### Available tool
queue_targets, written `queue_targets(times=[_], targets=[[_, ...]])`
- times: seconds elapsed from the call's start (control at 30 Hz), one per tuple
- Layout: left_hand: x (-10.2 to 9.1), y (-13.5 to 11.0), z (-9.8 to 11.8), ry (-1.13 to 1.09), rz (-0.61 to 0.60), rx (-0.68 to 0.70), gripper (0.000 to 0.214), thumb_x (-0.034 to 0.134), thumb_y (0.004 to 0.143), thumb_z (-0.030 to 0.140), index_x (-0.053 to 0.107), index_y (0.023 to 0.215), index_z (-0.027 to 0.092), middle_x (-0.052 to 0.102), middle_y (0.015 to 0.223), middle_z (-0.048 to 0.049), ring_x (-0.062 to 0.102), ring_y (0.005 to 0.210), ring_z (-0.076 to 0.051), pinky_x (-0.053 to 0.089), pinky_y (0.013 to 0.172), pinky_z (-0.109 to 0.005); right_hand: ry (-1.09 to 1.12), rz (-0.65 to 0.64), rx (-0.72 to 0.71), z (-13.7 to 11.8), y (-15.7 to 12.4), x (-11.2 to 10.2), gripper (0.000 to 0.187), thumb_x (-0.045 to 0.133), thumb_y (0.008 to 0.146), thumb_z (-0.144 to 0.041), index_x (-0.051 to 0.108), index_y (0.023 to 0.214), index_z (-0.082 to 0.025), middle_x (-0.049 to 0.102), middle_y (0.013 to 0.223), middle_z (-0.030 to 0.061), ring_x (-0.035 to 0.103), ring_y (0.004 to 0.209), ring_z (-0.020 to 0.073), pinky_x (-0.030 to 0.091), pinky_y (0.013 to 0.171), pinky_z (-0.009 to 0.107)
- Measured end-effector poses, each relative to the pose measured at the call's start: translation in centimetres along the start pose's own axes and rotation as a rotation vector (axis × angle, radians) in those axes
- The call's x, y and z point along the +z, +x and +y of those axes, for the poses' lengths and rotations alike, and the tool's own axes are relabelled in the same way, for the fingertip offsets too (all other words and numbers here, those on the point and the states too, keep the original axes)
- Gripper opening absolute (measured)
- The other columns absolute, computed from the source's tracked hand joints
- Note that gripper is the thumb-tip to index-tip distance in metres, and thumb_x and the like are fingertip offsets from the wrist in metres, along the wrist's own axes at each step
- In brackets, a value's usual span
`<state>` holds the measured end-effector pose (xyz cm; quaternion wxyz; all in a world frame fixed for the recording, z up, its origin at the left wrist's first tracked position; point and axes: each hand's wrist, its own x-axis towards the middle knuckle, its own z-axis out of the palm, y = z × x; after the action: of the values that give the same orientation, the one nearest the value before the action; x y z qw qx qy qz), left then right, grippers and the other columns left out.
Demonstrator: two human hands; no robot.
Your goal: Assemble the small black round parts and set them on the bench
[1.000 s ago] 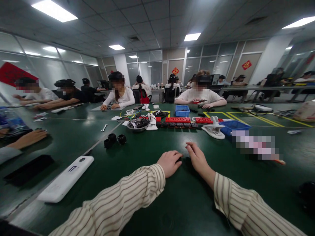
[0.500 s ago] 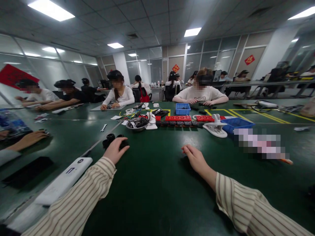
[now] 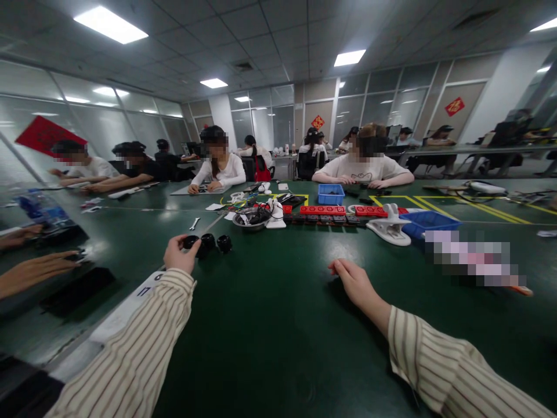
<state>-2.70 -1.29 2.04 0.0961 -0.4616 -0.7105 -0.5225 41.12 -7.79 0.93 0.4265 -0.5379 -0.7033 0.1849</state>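
Observation:
On the left, my left hand [image 3: 178, 255] has its thumb and fingers around a small black cylindrical piece [image 3: 190, 240]. Two similar black pieces, a middle one [image 3: 208, 241] and a right one [image 3: 224, 244], stand just right of it; their exact kind is unclear. My right hand [image 3: 353, 281] rests on the green table [image 3: 278, 325] to the right, its fingers curled together, and no object shows in it. A small wrench [image 3: 194, 223] lies beyond my left hand.
Red-and-black strips [image 3: 319, 212], a metal bowl [image 3: 252, 220] of dark parts, a white clip stand [image 3: 389, 225] and a blue tray [image 3: 429, 222] line the far side. A white box-like device [image 3: 130, 305] lies beside my left forearm. A co-worker's hand [image 3: 39, 270] is at left.
My left hand has moved left and closed around the leftmost black piece, uncovering the others. The right hand stays curled on the table. The view has shifted slightly to the left.

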Motion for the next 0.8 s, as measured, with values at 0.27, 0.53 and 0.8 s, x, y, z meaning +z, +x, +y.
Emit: queue_targets(times=[0.27, 0.53, 0.8], targets=[[1.2, 0.2, -0.6, 0.077, -0.028, 0.044, 0.044, 0.066, 0.069, 0.036, 0.052, 0.104, 0.013, 0.061, 0.101, -0.0095, 0.06, 0.094, -0.023, 0.046, 0.087, -0.035, 0.009, -0.036, 0.026, 0.3, 0.1, 0.2, 0.046, 0.028, 0.085, -0.05, 0.059, 0.075, -0.017, 0.06, 0.069, 0.0037, 0.058, 0.07, 0.0188, 0.042, 0.068, 0.029], [2.0, 0.6, -1.2, 0.173, -0.18, 0.017, 0.045, 0.066, 0.068, 0.038, 0.053, 0.103, 0.013, 0.061, 0.1, -0.0113, 0.058, 0.096, -0.026, 0.045, 0.086, -0.037, 0.001, -0.049, 0.036, -0.2, 0.1, 0.1, 0.047, 0.029, 0.085, -0.051, 0.06, 0.073, -0.018, 0.061, 0.068, 0.0037, 0.058, 0.069, 0.0189, 0.043, 0.066, 0.029], [1.4, -0.1, 0.2, 0.297, -0.161, 0.094, 0.056, 0.058, 0.072, 0.04, 0.046, 0.118, 0.009, 0.052, 0.115, -0.0179, 0.044, 0.113, -0.032, 0.033, 0.097, -0.044, -0.01, -0.061, 0.03, -0.1, 0.1, 0.2, 0.048, 0.029, 0.085, -0.051, 0.06, 0.072, -0.018, 0.061, 0.066, 0.0036, 0.058, 0.068, 0.0189, 0.043, 0.066, 0.03]])
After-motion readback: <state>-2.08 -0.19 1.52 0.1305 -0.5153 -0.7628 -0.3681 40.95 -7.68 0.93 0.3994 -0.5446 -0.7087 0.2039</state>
